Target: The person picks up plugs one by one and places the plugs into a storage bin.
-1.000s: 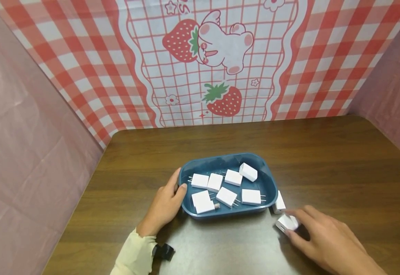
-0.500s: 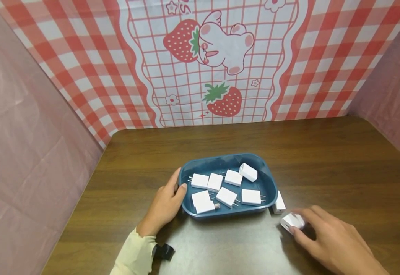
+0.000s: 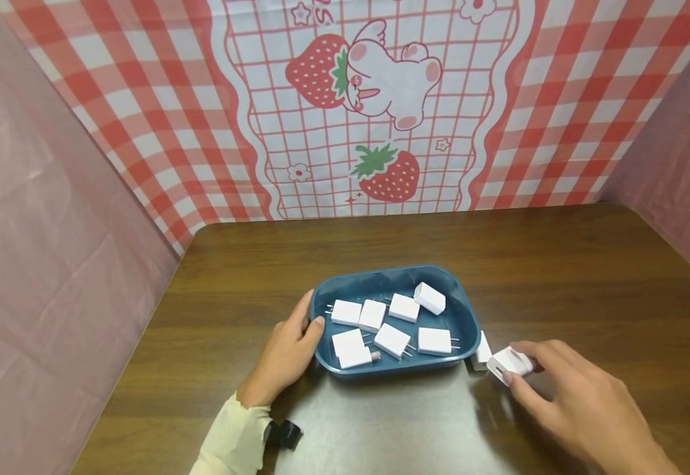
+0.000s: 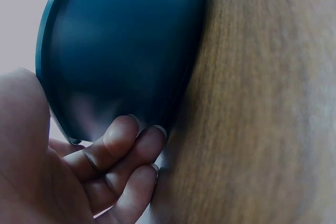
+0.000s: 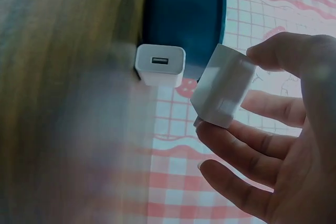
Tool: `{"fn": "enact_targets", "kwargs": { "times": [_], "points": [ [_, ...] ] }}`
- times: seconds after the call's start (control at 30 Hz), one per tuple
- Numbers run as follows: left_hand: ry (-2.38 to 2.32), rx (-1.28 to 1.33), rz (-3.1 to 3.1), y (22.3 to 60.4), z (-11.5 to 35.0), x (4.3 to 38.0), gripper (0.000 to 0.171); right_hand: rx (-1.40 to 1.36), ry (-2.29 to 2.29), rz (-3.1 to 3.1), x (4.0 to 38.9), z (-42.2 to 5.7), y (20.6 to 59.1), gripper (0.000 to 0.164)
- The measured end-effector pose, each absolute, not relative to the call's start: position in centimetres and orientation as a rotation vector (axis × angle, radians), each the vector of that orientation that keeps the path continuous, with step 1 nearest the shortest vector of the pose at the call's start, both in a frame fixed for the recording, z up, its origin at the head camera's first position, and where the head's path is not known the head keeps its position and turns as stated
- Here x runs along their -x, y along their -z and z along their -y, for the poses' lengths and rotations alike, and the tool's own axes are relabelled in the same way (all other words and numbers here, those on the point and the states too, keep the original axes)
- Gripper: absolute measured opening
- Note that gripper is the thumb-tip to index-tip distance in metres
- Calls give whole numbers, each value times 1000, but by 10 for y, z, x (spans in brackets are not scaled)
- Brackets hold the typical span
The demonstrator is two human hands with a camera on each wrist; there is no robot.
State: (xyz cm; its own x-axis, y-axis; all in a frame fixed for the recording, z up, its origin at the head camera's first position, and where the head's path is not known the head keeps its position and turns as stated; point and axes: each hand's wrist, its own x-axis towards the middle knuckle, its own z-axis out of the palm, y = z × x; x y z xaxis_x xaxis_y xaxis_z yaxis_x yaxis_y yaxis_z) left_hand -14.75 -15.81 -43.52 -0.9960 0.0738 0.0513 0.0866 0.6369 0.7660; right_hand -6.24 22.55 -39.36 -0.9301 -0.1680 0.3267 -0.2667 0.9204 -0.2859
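A blue rectangular tub [image 3: 351, 285] rests on the table with several white charger plugs [image 3: 434, 340] lying inside it. My left hand [image 3: 285, 353] holds the tub's left end, thumb over the rim and fingers against the outer wall [image 4: 126, 40]. Between the thumb and fingers of my right hand [image 3: 588, 402] is a white charger plug [image 3: 508, 365], tilted and raised off the table just right of the tub. Another white charger plug [image 3: 482, 355] lies beside the tub's right end, its USB socket facing the right wrist camera.
The brown wooden table [image 3: 588, 277] stretches behind the tub and to both sides. A red-and-white checked cloth [image 3: 161, 132] hangs at its back edge, and pinkish cloth [image 3: 54, 264] closes off the sides. A black strap [image 3: 282, 434] shows by the left sleeve.
My right hand has taken a charger plug up off the table, shifting slightly right, then upward toward the tub. The left hand keeps its hold, and the tub stays where it was.
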Motion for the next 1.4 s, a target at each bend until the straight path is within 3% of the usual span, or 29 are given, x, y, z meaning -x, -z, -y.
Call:
{"fn": "enact_targets", "kwargs": {
  "times": [1.4],
  "points": [
    [1321, 141, 2829, 436, 157, 148, 59, -530, -539, 2582, 86, -192, 371, 37]
  ]
}}
